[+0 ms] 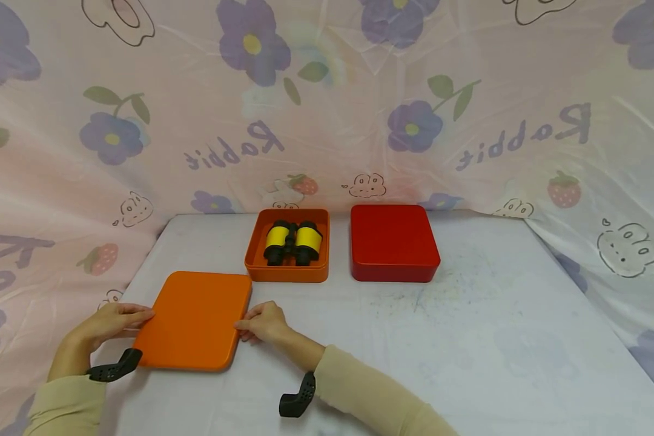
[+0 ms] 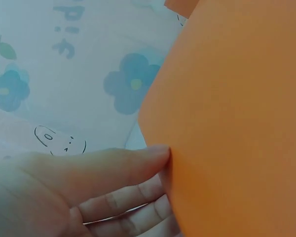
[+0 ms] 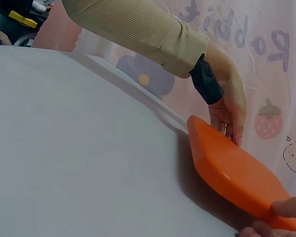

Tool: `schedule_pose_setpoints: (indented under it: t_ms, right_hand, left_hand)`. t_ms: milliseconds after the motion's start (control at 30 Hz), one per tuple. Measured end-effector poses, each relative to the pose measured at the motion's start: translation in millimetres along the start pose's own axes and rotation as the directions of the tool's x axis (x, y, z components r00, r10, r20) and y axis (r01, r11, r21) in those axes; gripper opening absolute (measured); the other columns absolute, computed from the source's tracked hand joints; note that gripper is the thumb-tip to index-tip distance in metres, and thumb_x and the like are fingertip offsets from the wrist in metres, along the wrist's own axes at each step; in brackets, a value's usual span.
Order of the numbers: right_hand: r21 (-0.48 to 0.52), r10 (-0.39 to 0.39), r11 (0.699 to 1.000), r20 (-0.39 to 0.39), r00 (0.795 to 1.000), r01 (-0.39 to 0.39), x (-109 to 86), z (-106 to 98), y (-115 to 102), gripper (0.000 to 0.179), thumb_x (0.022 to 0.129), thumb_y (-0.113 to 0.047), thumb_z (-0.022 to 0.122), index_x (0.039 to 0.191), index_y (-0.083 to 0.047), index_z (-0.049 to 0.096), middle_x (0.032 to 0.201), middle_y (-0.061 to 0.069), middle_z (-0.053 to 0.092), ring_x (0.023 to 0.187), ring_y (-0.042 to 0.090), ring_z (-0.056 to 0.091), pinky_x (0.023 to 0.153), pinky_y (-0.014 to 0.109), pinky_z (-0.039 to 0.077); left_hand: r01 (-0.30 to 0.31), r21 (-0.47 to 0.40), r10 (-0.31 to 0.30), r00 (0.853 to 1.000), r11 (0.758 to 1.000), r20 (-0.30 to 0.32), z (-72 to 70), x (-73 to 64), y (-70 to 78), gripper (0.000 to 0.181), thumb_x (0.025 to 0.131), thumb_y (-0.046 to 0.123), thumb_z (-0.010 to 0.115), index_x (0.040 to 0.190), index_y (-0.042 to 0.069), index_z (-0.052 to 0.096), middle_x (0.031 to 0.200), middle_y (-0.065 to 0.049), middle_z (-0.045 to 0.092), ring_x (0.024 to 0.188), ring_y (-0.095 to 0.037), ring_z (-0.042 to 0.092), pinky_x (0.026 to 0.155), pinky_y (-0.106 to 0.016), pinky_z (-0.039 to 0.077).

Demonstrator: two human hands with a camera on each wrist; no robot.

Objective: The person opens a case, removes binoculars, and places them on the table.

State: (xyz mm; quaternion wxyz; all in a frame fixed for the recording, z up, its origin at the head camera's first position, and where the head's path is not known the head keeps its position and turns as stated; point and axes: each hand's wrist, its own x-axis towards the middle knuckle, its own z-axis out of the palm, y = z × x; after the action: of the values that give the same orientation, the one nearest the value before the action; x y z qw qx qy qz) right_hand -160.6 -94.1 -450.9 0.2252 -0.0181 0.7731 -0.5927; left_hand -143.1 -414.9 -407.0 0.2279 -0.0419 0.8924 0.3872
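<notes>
The left hand (image 1: pixel 103 324) pinched the left edge of the orange lid (image 1: pixel 196 321) with its thumb and fingers. The right hand (image 1: pixel 267 324) pinched the right edge, so both grips were closed down to the thin rim. The lid was at the left front, over the white table (image 1: pixel 469 351), but I could not tell if it touched it. Behind the lid, to the right, yellow and black binoculars (image 1: pixel 307 241) lay inside an orange box (image 1: pixel 287 276), and a red box (image 1: pixel 394 236) sat near that box, on its right side

Binoculars (image 1: pixel 290 240) in box (image 1: pixel 289 274), lid (image 1: pixel 196 321) front-left
</notes>
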Motion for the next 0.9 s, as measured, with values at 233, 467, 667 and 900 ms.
schedule_pose_setpoints:
  t_ms: [233,467,667,900]
  right_hand:
    - [0.004,0.005,1.000,-0.013,1.000,-0.005,1.2,6.8,-1.3,0.013,0.080,-0.011,0.077,0.075,-0.001,0.070,0.068,0.016,0.073,0.050,0.018,0.068,0.040,0.018,0.049]
    - [0.004,0.022,1.000,-0.048,0.999,-0.021,2.1,15.0,-3.4,0.014,0.080,-0.011,0.077,0.073,-0.002,0.069,0.064,0.017,0.072,0.043,0.015,0.063,0.039,0.017,0.048]
    - [0.027,0.023,0.999,-0.061,0.998,-0.022,3.2,20.9,-3.5,0.013,0.081,-0.010,0.076,0.074,-0.001,0.069,0.063,0.017,0.071,0.043,0.014,0.063,0.042,0.019,0.051]
    - [0.104,0.030,0.994,-0.114,0.993,-0.018,4.0,27.7,-4.0,0.012,0.079,-0.005,0.076,0.074,0.001,0.068,0.063,0.020,0.071,0.037,0.007,0.056,0.042,0.021,0.053]
  left_hand:
    - [0.017,-0.002,-0.017,1.000,1.000,-0.017,-0.5,-0.3,-0.8,0.058,0.098,0.029,0.054,0.128,-0.021,0.047,0.119,-0.023,0.067,0.091,-0.002,0.066,0.085,-0.033,0.059]
    - [0.042,0.046,-0.040,0.998,0.998,-0.042,0.8,-1.5,0.7,0.061,0.097,0.031,0.057,0.128,-0.020,0.047,0.116,-0.022,0.068,0.086,0.002,0.064,0.083,-0.031,0.060]
    - [0.056,0.075,-0.051,0.997,0.996,-0.066,1.4,0.2,-2.1,0.061,0.096,0.030,0.059,0.128,-0.020,0.047,0.120,-0.031,0.063,0.095,-0.017,0.069,0.081,-0.029,0.060]
    - [0.076,0.100,-0.068,0.994,0.992,-0.085,1.8,0.9,-4.1,0.060,0.098,0.031,0.056,0.129,-0.019,0.047,0.125,-0.036,0.057,0.100,-0.027,0.069,0.083,-0.033,0.059]
